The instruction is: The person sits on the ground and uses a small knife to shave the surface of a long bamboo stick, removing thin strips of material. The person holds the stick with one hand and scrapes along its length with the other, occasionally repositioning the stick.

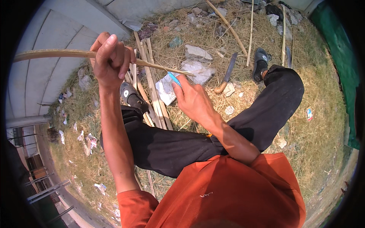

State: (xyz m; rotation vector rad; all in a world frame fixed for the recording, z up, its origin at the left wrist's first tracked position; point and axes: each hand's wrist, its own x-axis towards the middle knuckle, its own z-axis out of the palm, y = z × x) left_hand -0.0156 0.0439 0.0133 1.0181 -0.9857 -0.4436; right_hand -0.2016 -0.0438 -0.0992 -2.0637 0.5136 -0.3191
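Observation:
My left hand (pixel 110 60) is raised at the left, its fingers closed around a long bamboo strip (pixel 53 53). One end of the strip curves away past the left side of the view. The other end narrows to a thin tip, slanting down to the right between my knees. In my right hand (pixel 195 100) is a slim light-blue tool (pixel 174 78), gripped between thumb and fingers. Its upper end meets the strip near the thin tip; whether it has a blade is too small to tell. Below the tip lie pale stone slabs (pixel 197 71).
Several split bamboo strips (pixel 154 91) lie by my left foot. A large knife (pixel 230 70) with a wooden handle rests on the dry grass between my feet. More poles (pixel 228 26) lie farther off. A pale wall (pixel 49 30) stands at left, green sheeting (pixel 336 64) at right.

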